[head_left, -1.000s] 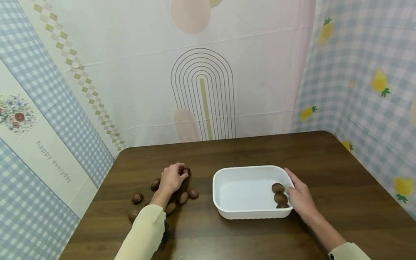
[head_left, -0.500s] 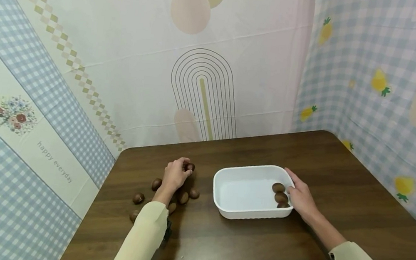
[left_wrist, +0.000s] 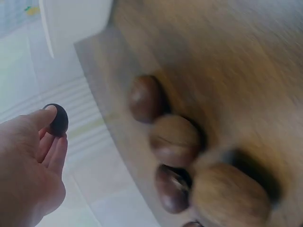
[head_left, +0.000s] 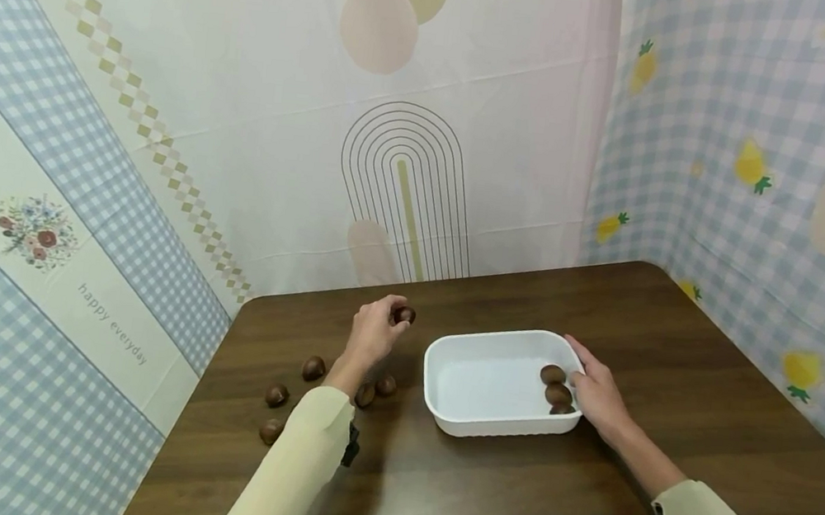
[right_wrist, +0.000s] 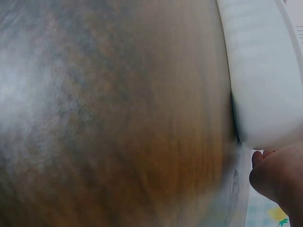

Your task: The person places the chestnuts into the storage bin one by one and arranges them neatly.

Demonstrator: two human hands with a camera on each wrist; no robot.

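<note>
My left hand (head_left: 371,336) pinches a dark brown chestnut (head_left: 405,315) between thumb and fingers, up off the table to the left of a white rectangular dish (head_left: 501,427). The left wrist view shows that chestnut (left_wrist: 59,124) at the fingertips. My right hand (head_left: 598,400) grips the dish by its right end, thumb over the rim; in the right wrist view the hand (right_wrist: 279,172) is partly cut off below the dish wall (right_wrist: 265,85). Inside the dish, 3 chestnuts (head_left: 558,394) lie against the right side.
Several loose chestnuts (head_left: 313,368) lie on the brown wooden table (head_left: 479,496) around and under my left forearm, which hides some. More chestnuts (left_wrist: 175,140) show close up in the left wrist view. Patterned cloth (head_left: 525,177) hangs behind the table and along its sides.
My left hand has lifted away from the loose chestnuts with one pinched in it, moving up and right toward the dish. The right hand and dish stay in place.
</note>
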